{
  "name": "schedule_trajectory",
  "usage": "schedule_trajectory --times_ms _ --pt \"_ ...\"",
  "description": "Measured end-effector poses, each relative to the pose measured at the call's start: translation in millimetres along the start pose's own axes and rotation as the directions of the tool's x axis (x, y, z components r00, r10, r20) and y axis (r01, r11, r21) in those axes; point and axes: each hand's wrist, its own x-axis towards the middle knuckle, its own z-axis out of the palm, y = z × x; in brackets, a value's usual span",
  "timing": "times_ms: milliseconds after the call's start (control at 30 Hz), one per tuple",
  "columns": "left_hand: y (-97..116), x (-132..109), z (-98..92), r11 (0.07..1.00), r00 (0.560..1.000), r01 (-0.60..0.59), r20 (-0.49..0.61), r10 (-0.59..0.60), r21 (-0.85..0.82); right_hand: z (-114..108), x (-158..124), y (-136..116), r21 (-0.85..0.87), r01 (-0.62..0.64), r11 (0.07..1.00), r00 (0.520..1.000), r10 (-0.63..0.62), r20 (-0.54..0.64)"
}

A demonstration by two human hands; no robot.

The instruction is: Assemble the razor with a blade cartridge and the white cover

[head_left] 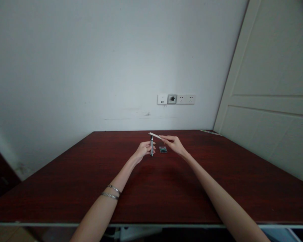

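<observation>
My left hand point(143, 149) is closed around the handle of a razor point(152, 148), which stands upright with its dark head at the top. Between the fingertips of my right hand point(175, 144) is a slim white flat thing point(155, 135), slanting up to the left. Its far end meets or overlaps the razor's head; whether they touch I cannot tell. Just behind and between both hands, a small clear case point(163, 149) with dark bluish-green contents lies on the table.
The dark red wooden table point(91, 174) reaches back to a white wall with sockets point(186, 99). A thin light strip point(210, 132) lies at its far right corner. A pale panelled door point(270, 97) borders the right side.
</observation>
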Motion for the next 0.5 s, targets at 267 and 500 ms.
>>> schedule_trajectory --times_ms 267,500 --pt "2.1 -2.6 1.9 0.999 1.000 0.012 -0.008 -0.011 0.031 -6.7 1.0 -0.5 -0.088 0.048 0.995 0.999 -0.049 -0.016" --pt "4.1 -3.0 2.2 0.995 0.997 0.046 -0.069 -0.040 0.088 -9.3 0.9 1.4 -0.195 0.090 0.977 0.996 -0.082 0.047"
